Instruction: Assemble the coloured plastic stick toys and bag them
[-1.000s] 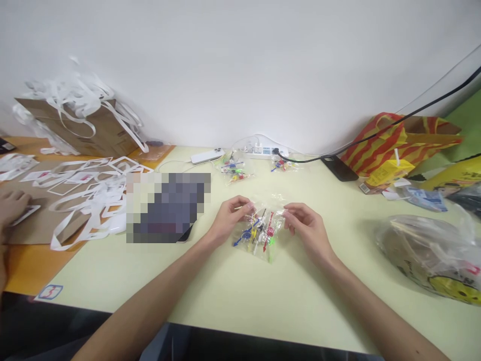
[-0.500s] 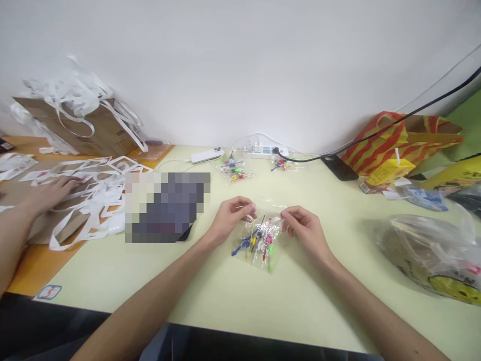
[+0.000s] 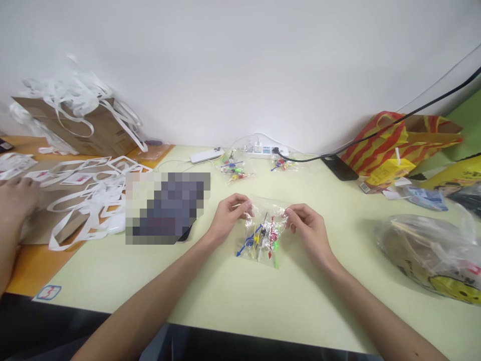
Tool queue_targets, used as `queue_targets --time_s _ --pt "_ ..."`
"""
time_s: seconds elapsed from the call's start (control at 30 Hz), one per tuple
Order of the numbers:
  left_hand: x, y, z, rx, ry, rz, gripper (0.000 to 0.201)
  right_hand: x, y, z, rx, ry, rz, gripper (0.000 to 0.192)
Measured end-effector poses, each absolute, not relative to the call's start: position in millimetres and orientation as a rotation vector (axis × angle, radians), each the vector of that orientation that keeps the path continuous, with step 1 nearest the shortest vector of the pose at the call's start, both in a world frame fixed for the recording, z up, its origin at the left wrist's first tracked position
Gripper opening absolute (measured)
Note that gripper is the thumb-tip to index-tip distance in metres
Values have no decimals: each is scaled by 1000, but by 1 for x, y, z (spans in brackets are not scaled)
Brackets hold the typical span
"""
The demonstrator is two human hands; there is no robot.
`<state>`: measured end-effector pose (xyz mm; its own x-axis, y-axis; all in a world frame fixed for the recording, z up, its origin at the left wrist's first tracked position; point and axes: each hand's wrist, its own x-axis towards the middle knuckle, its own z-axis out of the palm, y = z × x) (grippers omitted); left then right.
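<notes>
Since a second ago the small clear bag (image 3: 261, 235) has swung a little, its lower end further right | my left hand (image 3: 227, 215) and right hand (image 3: 306, 228) pinch its top corners, over the pale surface (image 3: 233, 296) | judged light, limp, slippery film (picks inside look pointed); grip the top edge.

The worktop (image 3: 240, 301) is pale yellow-green, with an orange stretch at its left edge. The clear bag (image 3: 262, 235) holds small picks in blue, yellow, red, green and black. Farther back, a second clear bag (image 3: 233, 168) shows what looks like the same mix of colours. The paper bag (image 3: 391, 143) is striped red and yellow. White paper strips (image 3: 86, 195) lie over brown card.
</notes>
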<state>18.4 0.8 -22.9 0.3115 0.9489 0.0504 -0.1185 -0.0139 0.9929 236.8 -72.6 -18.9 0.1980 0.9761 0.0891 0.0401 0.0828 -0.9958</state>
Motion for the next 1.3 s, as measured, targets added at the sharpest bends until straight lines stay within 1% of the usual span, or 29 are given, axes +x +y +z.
queue_targets --time_s 0.33,0.57,0.73,0.9,1.07,1.3 --pt "18 0 -19 1326 886 1054 26 237 -75 -19 -1219 -1157 949 21" --pt "16 1 -21 1311 841 1041 17 238 -77 -19 -1194 -1255 913 21" --pt "15 2 -20 1311 834 1016 15 238 -76 -20 -1187 -1240 902 21" --pt "14 0 -15 1361 838 974 19 239 -78 -16 -1234 -1261 915 22" --pt "15 -1 -13 1471 919 1010 25 235 -80 -15 -1271 -1259 911 20" --pt "19 -1 -18 1437 953 1073 29 234 -77 -21 -1270 -1200 897 28"
